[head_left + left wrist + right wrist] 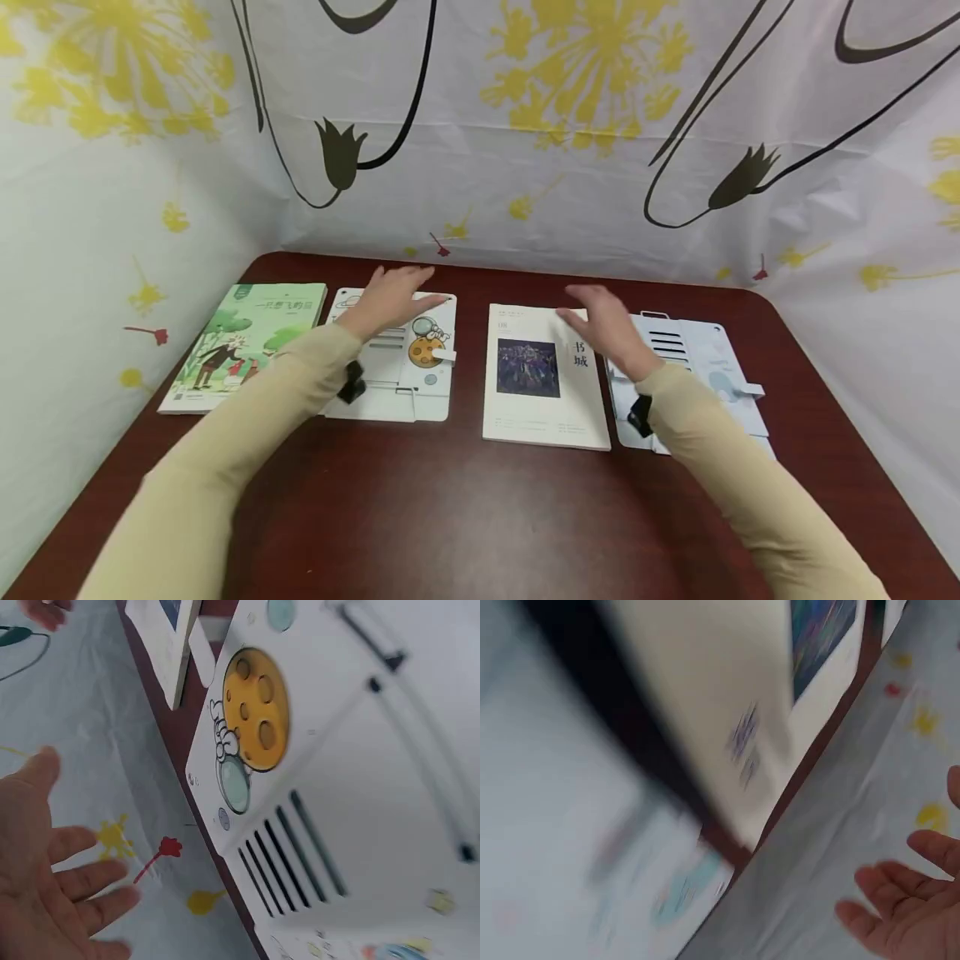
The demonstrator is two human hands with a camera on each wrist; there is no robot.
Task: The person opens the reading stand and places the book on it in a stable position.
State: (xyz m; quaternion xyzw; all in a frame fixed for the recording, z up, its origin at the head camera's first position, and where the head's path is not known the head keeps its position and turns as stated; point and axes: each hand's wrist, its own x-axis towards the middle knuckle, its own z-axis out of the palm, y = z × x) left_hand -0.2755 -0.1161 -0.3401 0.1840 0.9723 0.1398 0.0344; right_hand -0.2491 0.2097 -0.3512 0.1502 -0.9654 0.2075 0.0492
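Both hands hover over the table with nothing in them. My left hand point(392, 302), fingers loosely extended, is above a white folding book stand point(390, 404) printed with an astronaut and an orange planet point(255, 709). My right hand point(609, 329) hangs over the gap between a cream book point(543, 417) with a dark picture on its cover and a second, pale blue-white stand point(720, 358). In the right wrist view its spread fingers point(889, 889) touch nothing. A green illustrated book point(255, 333) lies left of the astronaut stand, partly behind the left sleeve.
All four items lie in a row on the dark red-brown table point(450, 517). A white cloth point(480, 208) with yellow and dark flower prints hangs behind and at the sides. Both stands carry small white side clips, one a clip point(444, 355) on the astronaut stand.
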